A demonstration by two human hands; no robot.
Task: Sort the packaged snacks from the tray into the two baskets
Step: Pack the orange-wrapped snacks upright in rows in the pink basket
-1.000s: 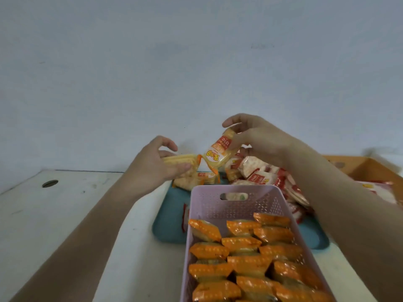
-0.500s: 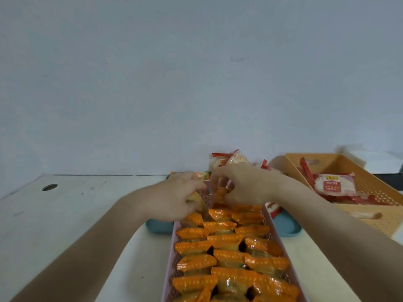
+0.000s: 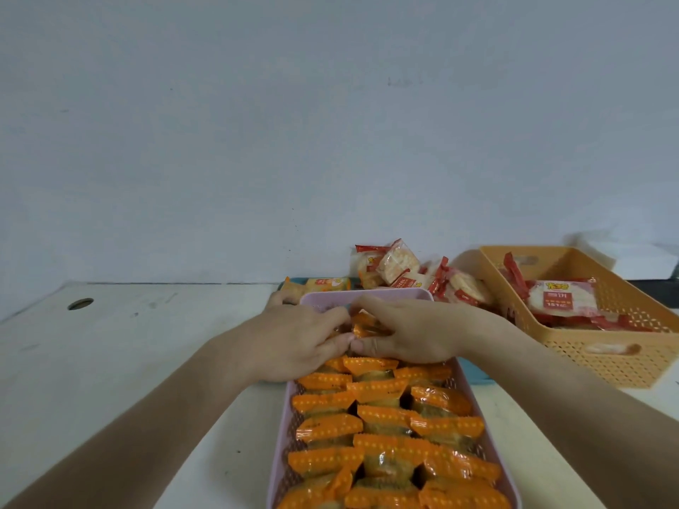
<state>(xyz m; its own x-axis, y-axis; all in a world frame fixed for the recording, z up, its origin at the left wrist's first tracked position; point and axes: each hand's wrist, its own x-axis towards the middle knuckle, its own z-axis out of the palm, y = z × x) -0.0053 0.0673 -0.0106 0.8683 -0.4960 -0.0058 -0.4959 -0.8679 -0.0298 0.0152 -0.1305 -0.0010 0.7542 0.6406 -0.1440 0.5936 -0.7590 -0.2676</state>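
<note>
At the far end of the pink basket (image 3: 367,296), both hands have come down from above the tray (image 3: 474,376), where each held a packet a second ago; two more look nearly filed. Now the right hand (image 3: 408,332) curls fingers and thumb round the orange packet (image 3: 365,323), just inside the rim. Alongside, thumbs touching, the left hand (image 3: 294,339) is curled too, its grip hidden. On the tray, red-and-white packets (image 3: 397,266) remain.

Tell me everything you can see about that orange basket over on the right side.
The orange basket is a rectangular tub, plastic by its look, with perforated lattice walls and a handle slot in each end wall. It stands upright on the white table, turned at an angle, right of the pink basket. Red-and-white snack packets lie inside. No hand touches it.
</note>
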